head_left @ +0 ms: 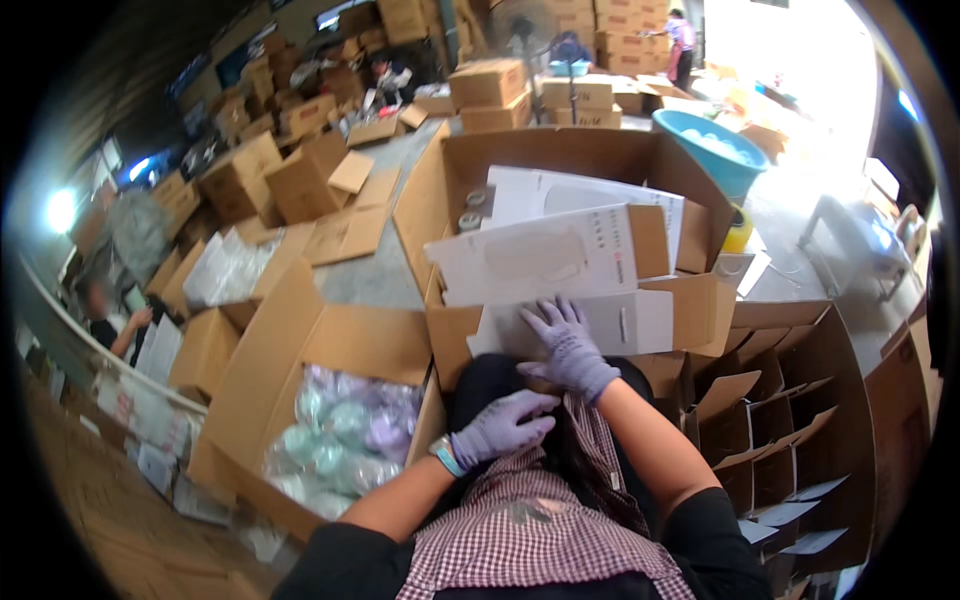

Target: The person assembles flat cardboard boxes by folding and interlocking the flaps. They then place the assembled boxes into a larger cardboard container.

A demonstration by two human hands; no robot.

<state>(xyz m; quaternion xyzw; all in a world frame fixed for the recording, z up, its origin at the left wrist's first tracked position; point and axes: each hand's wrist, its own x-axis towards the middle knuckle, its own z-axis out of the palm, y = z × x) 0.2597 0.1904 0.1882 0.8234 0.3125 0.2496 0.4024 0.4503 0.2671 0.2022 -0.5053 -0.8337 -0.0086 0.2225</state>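
My right hand (572, 350), in a purple knitted glove, lies with fingers spread on the lower panel of a flattened white carton (520, 268). That carton has a printed outline and brown cardboard flaps, and rests across the near edge of a large open brown box (560, 150). Above my lap, my left hand (503, 428) in a matching glove points its fingers to the right, apart from the carton and holding nothing. More white carton sheets (590, 190) stand behind inside the big box. On my left, an open box (375, 345) holds green and purple plastic-wrapped items (345, 420).
At my right stands a box with cardboard dividers (765, 425). Beyond it are a blue tub (715, 150), a yellow tape roll (738, 230) and a low stool (860, 240). Stacked boxes (490, 90) and a fan (525, 30) fill the back. Other people (120, 320) sit or stand farther off.
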